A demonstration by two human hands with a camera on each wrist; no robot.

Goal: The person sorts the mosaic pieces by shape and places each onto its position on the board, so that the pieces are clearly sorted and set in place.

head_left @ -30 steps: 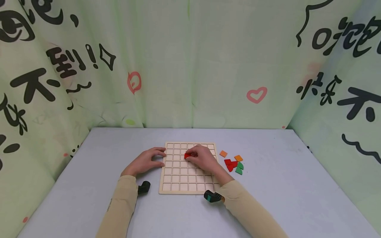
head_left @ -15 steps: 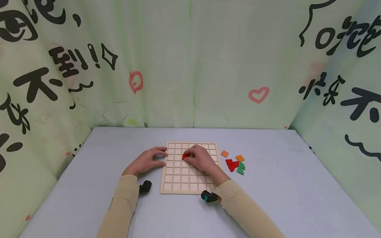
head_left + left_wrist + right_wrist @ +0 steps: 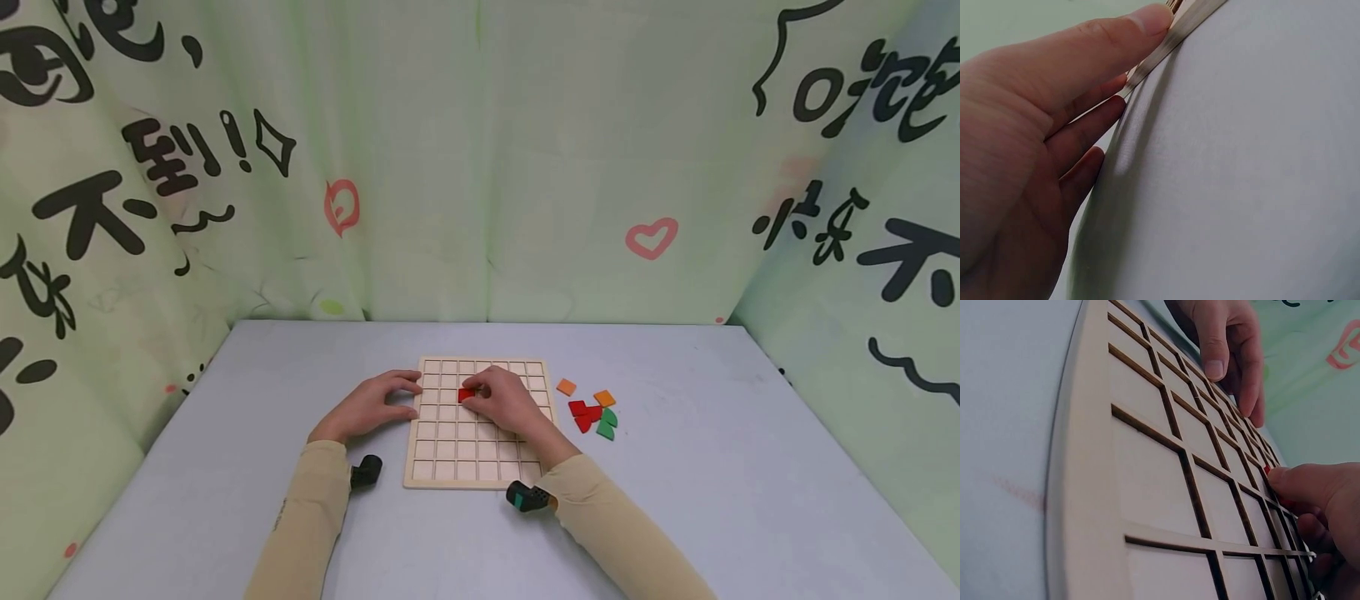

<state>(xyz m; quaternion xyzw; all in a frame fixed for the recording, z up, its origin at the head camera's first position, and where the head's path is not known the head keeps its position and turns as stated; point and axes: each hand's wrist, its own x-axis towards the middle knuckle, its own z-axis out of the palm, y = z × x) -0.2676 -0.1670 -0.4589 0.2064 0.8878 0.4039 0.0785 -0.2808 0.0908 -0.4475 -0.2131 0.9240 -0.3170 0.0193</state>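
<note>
A pale wooden grid board (image 3: 480, 484) lies on the table in the head view, its surface divided into square cells by raised strips. My right hand (image 3: 508, 403) reaches over its upper middle and pinches a small red piece (image 3: 465, 396) between thumb and fingers, right at a cell. Fingers and thumb cover much of that piece, and only a sliver of red shows beside the thumb (image 3: 1288, 478) in the right wrist view. On the board's left edge rests my left hand (image 3: 369, 407), fingers and thumb spread and relaxed along the frame.
Right of the board lie loose flat pieces: several red pieces (image 3: 583, 422), two green quarter-round ones (image 3: 606, 429) and two orange squares, one nearer (image 3: 566, 387) and one farther right (image 3: 604, 398). A printed curtain (image 3: 487, 167) borders the white table (image 3: 300, 350).
My right hand has shifted slightly left across the board with the red piece, which now sits more squarely at a cell. The left hand keeps its place at the edge.
</note>
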